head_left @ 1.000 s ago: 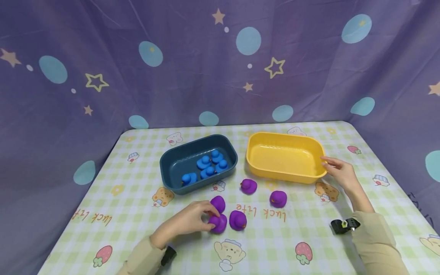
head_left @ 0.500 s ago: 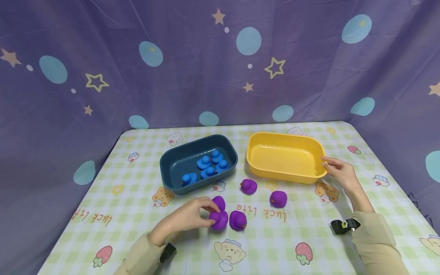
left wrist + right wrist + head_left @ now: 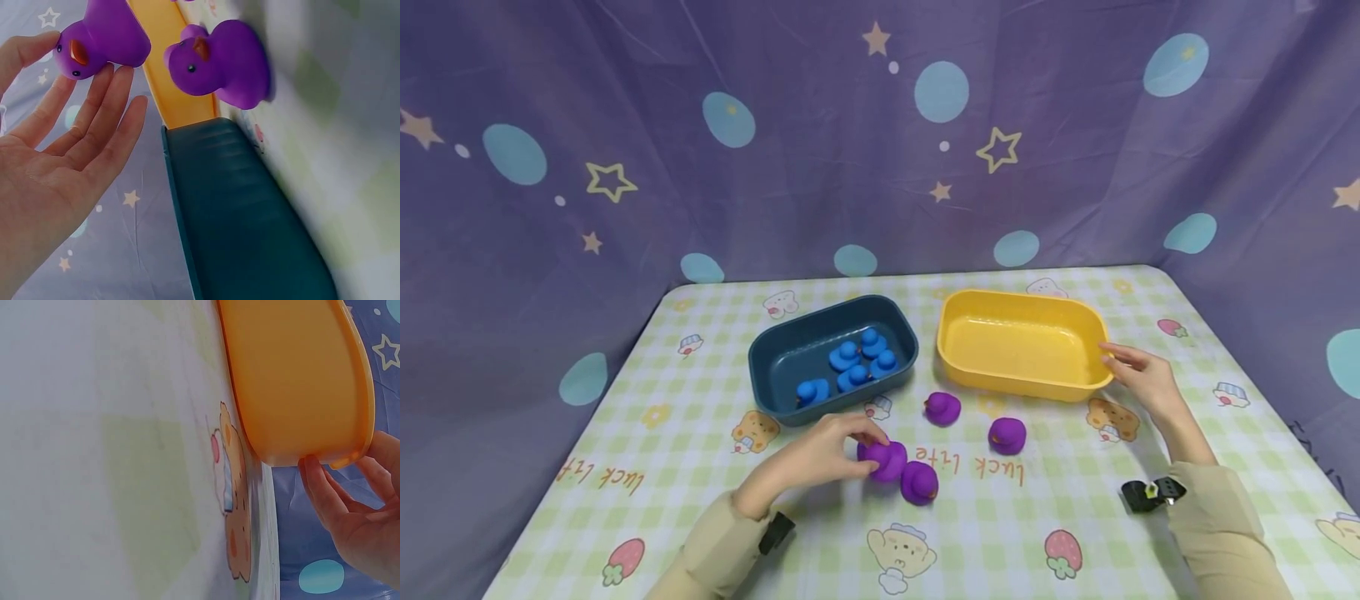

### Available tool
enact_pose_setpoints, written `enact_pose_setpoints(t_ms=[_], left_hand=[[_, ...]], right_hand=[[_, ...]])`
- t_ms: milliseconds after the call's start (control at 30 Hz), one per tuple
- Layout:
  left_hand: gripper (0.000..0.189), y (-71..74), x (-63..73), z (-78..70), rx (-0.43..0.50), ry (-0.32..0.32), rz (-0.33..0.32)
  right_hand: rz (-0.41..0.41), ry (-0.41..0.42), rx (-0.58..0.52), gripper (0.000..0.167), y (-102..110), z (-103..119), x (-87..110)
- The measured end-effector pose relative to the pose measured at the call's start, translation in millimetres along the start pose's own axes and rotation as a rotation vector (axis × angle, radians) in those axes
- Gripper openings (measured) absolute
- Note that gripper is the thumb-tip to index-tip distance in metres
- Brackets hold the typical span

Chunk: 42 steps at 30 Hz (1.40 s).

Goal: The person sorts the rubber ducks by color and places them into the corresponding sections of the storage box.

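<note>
My left hand (image 3: 820, 454) pinches a purple rubber duck (image 3: 891, 461) between thumb and fingertips. In the left wrist view this duck (image 3: 115, 34) is tipped on its side, raised off the cloth. Another purple duck (image 3: 231, 65) stands on the cloth close by; in the head view the held duck mostly covers it. A further purple duck (image 3: 920, 483) sits just right of the held one. My right hand (image 3: 1146, 383) holds the right end of the yellow bin (image 3: 1022, 386) at its rim, fingertips against the outer wall (image 3: 300, 394).
Two more purple ducks (image 3: 942, 408) (image 3: 1007, 436) sit in front of the yellow bin. A dark teal bin (image 3: 775, 350) at the back left holds several blue rubber ducks (image 3: 846, 356). A patterned curtain (image 3: 820, 150) hangs behind the table.
My left hand has lifted the pinched purple duck and carried it slightly away from me, so it now overlaps the duck behind it. My right hand has stayed at the yellow bin.
</note>
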State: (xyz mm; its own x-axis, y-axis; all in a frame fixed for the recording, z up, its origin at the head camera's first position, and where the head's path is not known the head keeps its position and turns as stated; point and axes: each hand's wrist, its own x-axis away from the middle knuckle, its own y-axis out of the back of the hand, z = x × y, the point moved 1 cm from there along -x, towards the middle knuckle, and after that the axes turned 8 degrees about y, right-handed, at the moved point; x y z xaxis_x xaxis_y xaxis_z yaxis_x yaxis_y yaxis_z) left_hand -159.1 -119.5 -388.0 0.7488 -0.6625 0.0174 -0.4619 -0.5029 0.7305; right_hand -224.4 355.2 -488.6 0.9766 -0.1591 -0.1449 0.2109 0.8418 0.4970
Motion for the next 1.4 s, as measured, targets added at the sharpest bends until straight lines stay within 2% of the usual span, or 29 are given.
enact_pose_setpoints(t_ms=[333, 467, 833, 1167, 1400], left_hand=[[0.022, 7.3, -13.1, -6.2, -0.026, 0.019, -0.015], [0.021, 9.7, -19.6, -7.6, -0.032, 0.005, -0.018], [0.023, 15.9, -39.3, -11.1, -0.043, 0.028, -0.029], [0.025, 28.6, -62.7, -15.7, -0.021, 0.051, -0.027], [0.025, 35.4, -81.1, -17.2, -0.059, 0.017, -0.050]], right_hand=[[-0.002, 0.016, 0.019, 0.078, -2, 1, 0.1], [-0.004, 0.019, 0.020, 0.076, -1, 1, 0.2], [0.006, -0.009, 0.009, 0.073, -1, 3, -0.4], [-0.002, 0.000, -0.010, 0.076, 1, 3, 1.1], [-0.006, -0.006, 0.009, 0.071, -1, 2, 0.4]])
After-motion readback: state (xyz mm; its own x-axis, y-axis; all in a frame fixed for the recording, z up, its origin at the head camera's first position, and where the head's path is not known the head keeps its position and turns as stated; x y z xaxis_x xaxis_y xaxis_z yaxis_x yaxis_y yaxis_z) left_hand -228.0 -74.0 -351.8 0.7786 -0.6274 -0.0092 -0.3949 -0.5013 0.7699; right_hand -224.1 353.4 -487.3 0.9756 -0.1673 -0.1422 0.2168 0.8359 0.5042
